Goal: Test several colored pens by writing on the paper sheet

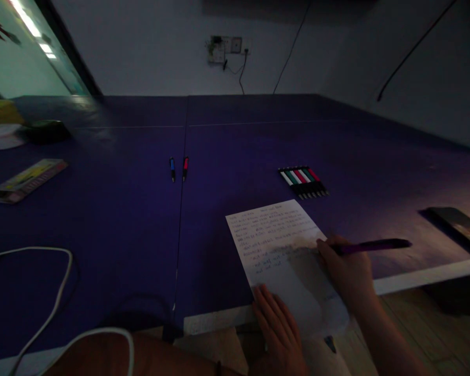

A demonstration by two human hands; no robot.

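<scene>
A white sheet of paper [274,245] lies tilted at the front of the blue-purple table, its upper half covered with handwritten lines. My right hand [350,274] rests on the sheet's right edge, fingers closed around a dark purple pen [384,245] whose rear end points right. The pen's tip is hidden behind the fingers. My left hand [278,321] lies flat along the paper's lower left edge with its fingers stretched out. Beyond the sheet is a row of several pens [303,183] with white, green and red barrels. A blue pen [173,169] and a red pen [185,168] lie farther left.
At the right edge sits a dark phone-like object [456,227]. A white cable [65,282] curls across the left front. Farther left are a flat printed box [31,180] and a dark rounded object [47,131]. Wall sockets [231,47] are above the table's far edge.
</scene>
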